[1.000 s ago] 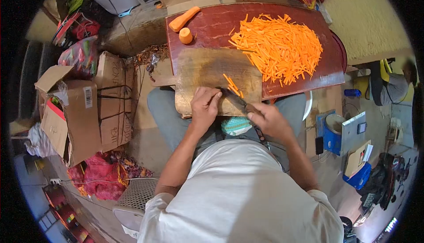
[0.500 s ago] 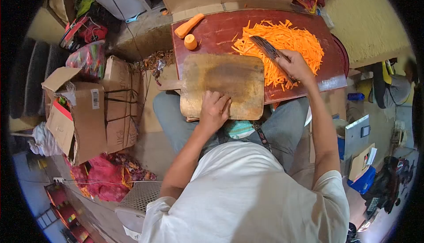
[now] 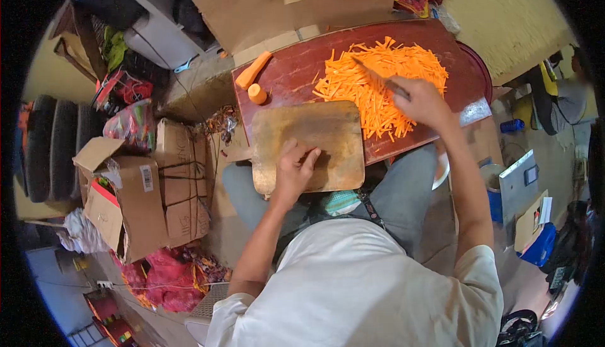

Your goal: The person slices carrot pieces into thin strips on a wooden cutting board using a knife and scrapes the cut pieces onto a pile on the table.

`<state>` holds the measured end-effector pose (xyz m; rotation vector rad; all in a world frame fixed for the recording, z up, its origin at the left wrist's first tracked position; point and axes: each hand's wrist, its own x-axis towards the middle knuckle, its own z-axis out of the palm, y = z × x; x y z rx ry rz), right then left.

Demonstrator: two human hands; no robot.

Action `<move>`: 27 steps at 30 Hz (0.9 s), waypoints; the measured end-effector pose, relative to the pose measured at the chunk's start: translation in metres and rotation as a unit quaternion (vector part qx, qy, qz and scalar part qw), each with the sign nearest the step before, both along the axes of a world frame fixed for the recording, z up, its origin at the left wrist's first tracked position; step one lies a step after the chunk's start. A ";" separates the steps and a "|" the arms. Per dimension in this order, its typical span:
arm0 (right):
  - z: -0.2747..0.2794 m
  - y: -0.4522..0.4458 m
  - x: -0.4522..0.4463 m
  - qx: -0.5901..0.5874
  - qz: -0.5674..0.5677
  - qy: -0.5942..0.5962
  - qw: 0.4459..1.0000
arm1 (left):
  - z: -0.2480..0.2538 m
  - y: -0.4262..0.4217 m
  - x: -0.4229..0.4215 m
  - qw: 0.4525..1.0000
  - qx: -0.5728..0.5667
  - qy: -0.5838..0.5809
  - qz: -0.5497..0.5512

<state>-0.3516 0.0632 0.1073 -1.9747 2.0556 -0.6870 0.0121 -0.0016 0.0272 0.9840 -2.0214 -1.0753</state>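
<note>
My right hand [image 3: 421, 101] closed round knife [image 3: 376, 75] handle, blade over carrot-stick pile [image 3: 421, 63] on red tabletop [image 3: 292, 73]; contact unclear. My left hand [image 3: 294, 169] over wooden cutting board [image 3: 340, 142], fingers curled, can't tell if anything's pinched. Peeled carrot [image 3: 253, 71] and short carrot piece [image 3: 257, 94] near board's far left corner.

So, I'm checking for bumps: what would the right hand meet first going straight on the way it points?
Likely the heap of carrot sticks, which lies ahead of the right hand, beneath its knife; the gap between them is unclear.
</note>
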 end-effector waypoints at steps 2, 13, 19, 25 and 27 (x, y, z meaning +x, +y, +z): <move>-0.008 0.011 0.008 0.002 0.022 0.078 0.997 | 0.015 -0.022 -0.024 0.998 -0.052 0.015 -0.030; -0.022 0.044 0.027 -0.027 0.061 0.195 0.979 | 0.035 -0.090 -0.190 0.945 -0.270 -0.093 -0.162; -0.031 0.046 0.021 -0.019 0.047 0.203 0.978 | 0.020 -0.111 -0.208 0.938 -0.311 -0.103 -0.116; -0.032 0.053 0.037 -0.023 0.040 0.184 0.982 | 0.014 -0.106 -0.173 0.935 -0.296 -0.154 -0.122; -0.035 0.057 0.042 -0.035 0.048 0.179 0.982 | 0.008 -0.112 -0.161 0.927 -0.315 -0.175 -0.101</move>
